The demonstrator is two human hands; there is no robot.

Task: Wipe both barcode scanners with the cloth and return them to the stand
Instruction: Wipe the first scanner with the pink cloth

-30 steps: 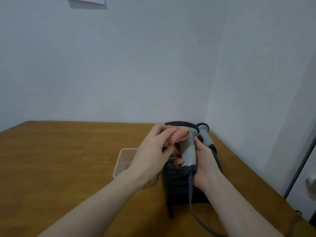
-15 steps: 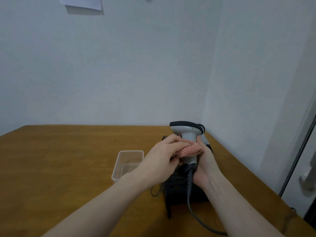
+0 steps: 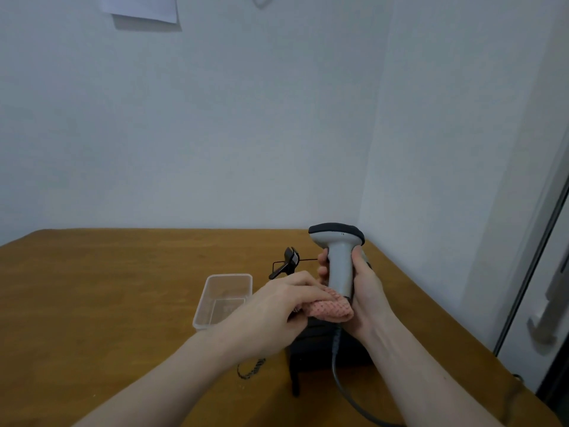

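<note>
We see the right hand (image 3: 365, 291) wrapped around the handle of a grey pistol-shaped barcode scanner with a black-capped head (image 3: 338, 254), holding it upright above the far right part of the wooden table (image 3: 107, 303). The fingers curl around the left side of the handle and the thumb lies along its right side, so the grip is fully closed on the scanner. Its grey cable (image 3: 341, 374) drops from the base of the handle and runs toward the near edge.

The left hand (image 3: 277, 306) grips a folded pink waffle-textured cloth (image 3: 328, 309), its fingers curled over the top of the fabric. The cloth is pressed against the bottom end of the scanner handle, touching the heel of the right hand.

Just below both hands sits a black box-like stand (image 3: 320, 349), largely hidden by the hands. We can make out a sliver of a second grey object behind the right hand, but we cannot tell what it is.

To the left of the hands stands a clear rectangular plastic container (image 3: 226, 300). Beyond it, a small black clip-like device on a thin wire (image 3: 288, 261) sits on the table. A short dark chain (image 3: 251, 368) lies near the left forearm. A white sheet of paper (image 3: 141, 7) hangs on the far wall.
</note>
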